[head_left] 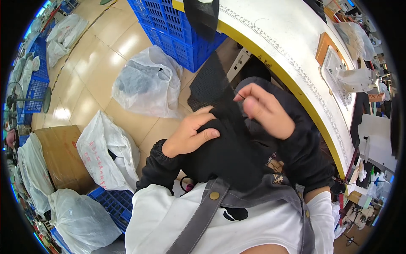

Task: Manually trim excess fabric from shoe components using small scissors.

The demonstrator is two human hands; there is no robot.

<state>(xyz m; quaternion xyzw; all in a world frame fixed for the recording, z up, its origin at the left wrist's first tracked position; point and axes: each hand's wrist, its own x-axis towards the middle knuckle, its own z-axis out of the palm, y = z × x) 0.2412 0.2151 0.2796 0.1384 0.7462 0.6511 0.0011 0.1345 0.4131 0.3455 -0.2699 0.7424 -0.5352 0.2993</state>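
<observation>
Black cloth [237, 148], yellow-edged white table [292, 25], blue crates [156, 19]

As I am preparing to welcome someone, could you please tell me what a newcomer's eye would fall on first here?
Probably the white table, its yellow edge curving down the right side, with a sewing machine on its right part. Near the centre, the left hand rests on black fabric, the right hand to its right. Blue crates stand top centre, a pale bag below them.

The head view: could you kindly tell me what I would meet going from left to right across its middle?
Cardboard box, white bag with red print, left hand, right hand, white sewing machine.
</observation>
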